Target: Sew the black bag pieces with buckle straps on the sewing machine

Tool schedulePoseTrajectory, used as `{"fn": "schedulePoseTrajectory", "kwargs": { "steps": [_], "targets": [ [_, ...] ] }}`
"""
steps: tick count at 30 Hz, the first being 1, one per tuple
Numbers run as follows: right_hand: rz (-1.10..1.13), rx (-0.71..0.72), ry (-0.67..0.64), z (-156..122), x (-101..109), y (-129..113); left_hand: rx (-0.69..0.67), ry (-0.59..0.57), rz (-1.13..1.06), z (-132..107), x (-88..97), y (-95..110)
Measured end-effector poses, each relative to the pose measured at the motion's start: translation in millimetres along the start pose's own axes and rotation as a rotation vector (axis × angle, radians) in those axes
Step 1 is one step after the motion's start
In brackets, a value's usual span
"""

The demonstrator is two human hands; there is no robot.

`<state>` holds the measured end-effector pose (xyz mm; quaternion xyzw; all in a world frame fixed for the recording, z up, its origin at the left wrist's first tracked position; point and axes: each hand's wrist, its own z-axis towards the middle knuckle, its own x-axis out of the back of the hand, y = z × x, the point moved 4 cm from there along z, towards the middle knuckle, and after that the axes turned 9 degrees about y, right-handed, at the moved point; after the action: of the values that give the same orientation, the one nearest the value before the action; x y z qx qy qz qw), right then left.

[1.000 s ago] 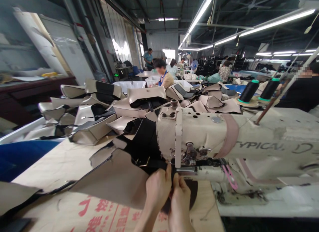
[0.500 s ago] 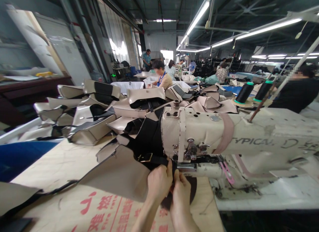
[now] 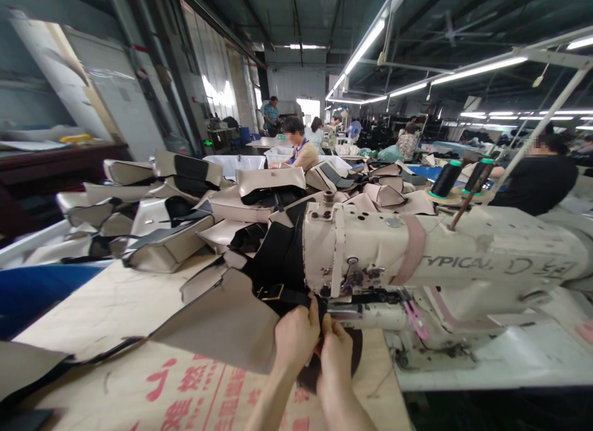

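My left hand [image 3: 295, 335] and my right hand [image 3: 336, 351] are side by side, fingers curled, pinching the dark edge of a beige and black bag piece [image 3: 227, 320] right under the head of a cream sewing machine [image 3: 393, 252]. A black strap with a metal buckle [image 3: 270, 292] runs across the piece just left of my left thumb. The needle area is hidden behind my fingers and the machine head.
A heap of beige and black bag parts [image 3: 185, 202] covers the table behind the machine. Two black thread cones [image 3: 445, 179] stand at the right. Cardboard with red print [image 3: 185, 394] lies under the work. Other people sit at benches further back [image 3: 299, 148].
The view has shifted a little to the right. Both hands stay pinched on the bag piece at the machine head, moved only slightly.
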<state>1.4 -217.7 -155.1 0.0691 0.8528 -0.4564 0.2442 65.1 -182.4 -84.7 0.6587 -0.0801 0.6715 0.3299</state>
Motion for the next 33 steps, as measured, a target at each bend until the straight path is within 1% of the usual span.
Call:
{"fn": "schedulePoseTrajectory", "kwargs": {
  "steps": [6, 11, 15, 23, 33],
  "targets": [
    [-0.01, 0.016, 0.009, 1, 1, -2, 0.009, -0.015, 0.014, 2, -3.0, 1],
    [-0.007, 0.019, 0.007, -3, -2, -5, -0.025, -0.015, 0.023, 4, 2.6, 2],
    [-0.021, 0.022, 0.007, -2, 0, -6, -0.026, -0.009, 0.035, 3, 4.4, 2],
    [-0.09, 0.058, 0.065, 5, 7, -8, -0.027, -0.008, 0.052, 4, 0.8, 3],
    [-0.161, 0.079, 0.031, 5, 6, -12, -0.024, 0.006, 0.052, 5, 3.3, 4]
  ]
}}
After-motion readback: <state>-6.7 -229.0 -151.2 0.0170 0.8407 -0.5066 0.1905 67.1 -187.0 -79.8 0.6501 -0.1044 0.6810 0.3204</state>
